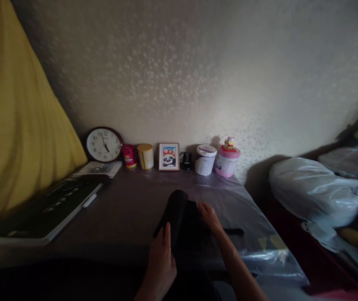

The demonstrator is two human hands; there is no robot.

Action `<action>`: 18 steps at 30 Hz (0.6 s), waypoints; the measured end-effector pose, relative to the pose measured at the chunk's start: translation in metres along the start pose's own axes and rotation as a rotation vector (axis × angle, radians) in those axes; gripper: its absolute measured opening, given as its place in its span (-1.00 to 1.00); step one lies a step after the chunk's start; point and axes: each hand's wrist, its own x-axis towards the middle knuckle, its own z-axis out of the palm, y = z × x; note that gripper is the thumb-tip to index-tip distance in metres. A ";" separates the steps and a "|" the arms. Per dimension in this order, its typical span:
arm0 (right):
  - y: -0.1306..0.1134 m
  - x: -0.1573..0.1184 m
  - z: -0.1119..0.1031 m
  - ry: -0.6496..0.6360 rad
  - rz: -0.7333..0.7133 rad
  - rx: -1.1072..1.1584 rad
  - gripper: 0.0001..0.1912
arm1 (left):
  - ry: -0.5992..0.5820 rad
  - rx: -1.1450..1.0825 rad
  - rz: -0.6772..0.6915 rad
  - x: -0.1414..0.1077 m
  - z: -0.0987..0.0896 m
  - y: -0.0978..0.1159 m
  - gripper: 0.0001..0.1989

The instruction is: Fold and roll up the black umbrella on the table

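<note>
A black, soft-looking item point(179, 209) stands on the plastic-covered table, its left part rounded like a roll or thick fold. Its exact kind is too dark to make out. My left hand point(161, 259) grips its lower left side, fingers pointing up along it. On the other side, my right hand point(208, 215) has its fingers closed on the item's upper right edge. A black strap-like strip point(234, 231) sticks out to the right, past my right forearm. The item's lower part merges with dark shadow near the table's front edge.
Along the wall stand a round clock point(104, 144), a red can point(129, 156), a yellow can point(145, 156), a framed panda picture point(169, 156), a white tub point(205, 159) and a pink tub point(227, 162). A green board point(45, 207) lies left. Plastic bags point(316, 190) sit right.
</note>
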 end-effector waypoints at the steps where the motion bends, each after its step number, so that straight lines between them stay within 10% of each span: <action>1: -0.001 -0.006 0.000 -0.013 0.007 0.023 -0.62 | -0.008 0.002 -0.004 0.000 -0.002 0.001 -0.23; 18: -0.042 -0.033 0.041 -0.039 -0.034 -0.063 -0.45 | -0.031 0.042 -0.008 0.002 -0.011 0.004 -0.19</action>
